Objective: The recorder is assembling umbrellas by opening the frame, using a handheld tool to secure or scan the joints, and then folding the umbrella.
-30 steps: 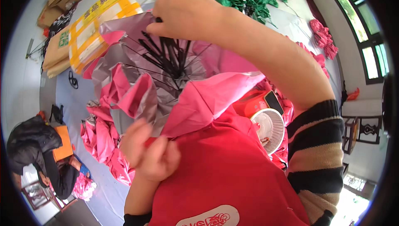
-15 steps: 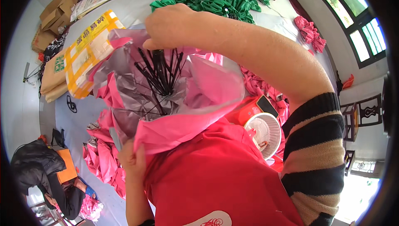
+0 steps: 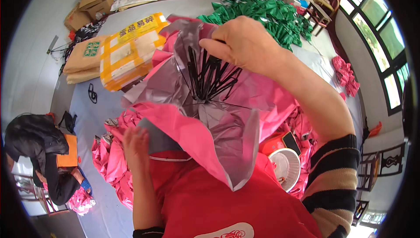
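Observation:
In front of me is a half-gathered umbrella with pink cloth [image 3: 175, 126], silver on its inner side, and a bunch of black ribs [image 3: 204, 80] in its middle. My right hand [image 3: 245, 43] is closed around the umbrella at the far end of the ribs; its fingers hide the part they grip. One cloth corner hangs down toward my red apron [image 3: 218, 207]. My left hand [image 3: 136, 146], slightly blurred, is raised left of the umbrella, apart from the cloth, fingers stretched upward and nothing visible in them.
Heaps of pink cloth [image 3: 114, 163] and green cloth [image 3: 267, 15] lie on the pale table. A yellow-taped package [image 3: 131, 54] stands beside brown sacks [image 3: 83, 58]. A white plastic tub [image 3: 286, 170] sits close on my right. Another person [image 3: 39, 150] is at the left.
My left hand has let go of the umbrella cloth's near edge and opened. My right hand and the umbrella appear farther right in the view, which has also shifted.

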`<state>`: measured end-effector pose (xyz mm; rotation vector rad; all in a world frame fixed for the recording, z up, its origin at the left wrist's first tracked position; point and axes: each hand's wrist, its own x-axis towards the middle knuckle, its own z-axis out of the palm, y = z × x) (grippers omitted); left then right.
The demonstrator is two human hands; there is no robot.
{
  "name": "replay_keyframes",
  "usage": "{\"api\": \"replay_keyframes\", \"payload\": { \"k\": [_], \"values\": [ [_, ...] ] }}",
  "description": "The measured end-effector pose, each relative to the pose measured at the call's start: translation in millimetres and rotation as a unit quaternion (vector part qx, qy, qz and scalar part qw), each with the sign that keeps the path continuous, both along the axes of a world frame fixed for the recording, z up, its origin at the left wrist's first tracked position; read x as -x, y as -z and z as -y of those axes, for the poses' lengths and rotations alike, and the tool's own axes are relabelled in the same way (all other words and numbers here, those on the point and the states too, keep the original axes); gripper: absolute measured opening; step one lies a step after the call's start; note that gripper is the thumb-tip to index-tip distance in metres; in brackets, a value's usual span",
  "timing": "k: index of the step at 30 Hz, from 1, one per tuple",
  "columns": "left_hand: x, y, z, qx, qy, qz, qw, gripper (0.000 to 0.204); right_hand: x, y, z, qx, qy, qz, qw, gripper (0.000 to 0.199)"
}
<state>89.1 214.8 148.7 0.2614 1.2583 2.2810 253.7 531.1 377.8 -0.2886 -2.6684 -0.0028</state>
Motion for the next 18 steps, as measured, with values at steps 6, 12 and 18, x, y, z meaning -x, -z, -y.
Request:
{"api": "replay_keyframes", "payload": {
  "k": [6,12,18],
  "values": [
    [16.1,49.9,-69.2,-0.022,0.283,0.115,0.952,0.036,12.4,-38.3,35.9,0.005,-0.066,-0.065,0.996,0.042],
    [15.9,46.4,-102.2,0.025,0.367,0.015,0.93,0.047,29.6,-7.3,65.9,0.04,-0.076,-0.031,0.996,0.042],
    [76.2,-6.6,-112.7,-0.313,0.252,0.092,0.911,0.055,46.3,59.4,90.6,0.089,-0.069,0.066,0.991,0.04]
  ]
}}
